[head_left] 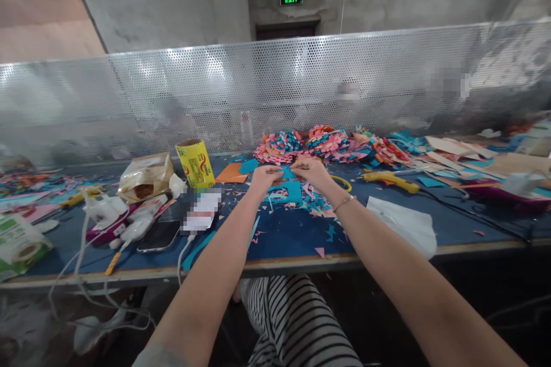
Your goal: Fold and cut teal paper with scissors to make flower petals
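My left hand [266, 179] and my right hand [313, 176] are close together above the blue tabletop, fingers pinched. Between their fingertips is a small blue sheet piece [287, 172]; paper or foam, I cannot tell which. Just below lies a larger flat blue piece [293, 192], amid small blue and pink scraps [316, 202]. Behind the hands sit bunched clusters of pink, blue and orange strips [279, 146]. An orange sheet [231, 172] lies left of my left hand.
A yellow box [196, 164], a paper bag [146, 176] and a phone [159, 236] with cables stand left. On the right are a yellow glue gun [391, 180], a white sheet [402, 223] and beige sheets [456, 149]. A perforated metal screen [232, 97] runs behind.
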{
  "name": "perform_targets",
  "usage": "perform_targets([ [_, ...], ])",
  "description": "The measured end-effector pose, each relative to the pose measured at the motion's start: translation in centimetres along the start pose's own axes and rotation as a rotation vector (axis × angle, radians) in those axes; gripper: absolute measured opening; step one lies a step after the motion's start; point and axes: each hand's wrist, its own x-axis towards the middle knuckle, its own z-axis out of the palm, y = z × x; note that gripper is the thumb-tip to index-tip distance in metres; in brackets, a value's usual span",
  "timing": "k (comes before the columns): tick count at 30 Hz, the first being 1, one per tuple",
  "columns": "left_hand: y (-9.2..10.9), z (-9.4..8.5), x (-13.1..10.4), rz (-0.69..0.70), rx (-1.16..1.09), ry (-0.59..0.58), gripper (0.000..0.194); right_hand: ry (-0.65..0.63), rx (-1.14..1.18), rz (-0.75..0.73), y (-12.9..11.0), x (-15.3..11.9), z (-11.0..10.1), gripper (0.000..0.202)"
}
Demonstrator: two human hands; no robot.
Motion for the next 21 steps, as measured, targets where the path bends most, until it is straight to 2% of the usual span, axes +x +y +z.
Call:
perform_targets([
  [6,-0.17,-0.13,0.23,0.011,-0.016,-0.019,0.024,0.010,-0.034,-0.003,-0.25,-0.05,0.01,0.017],
  [21,0.43,0.04,-0.29,0.057,0.063,-0.056,0.026,-0.011,-0.120,-0.085,0.07,0.13,-0.28,0.022],
])
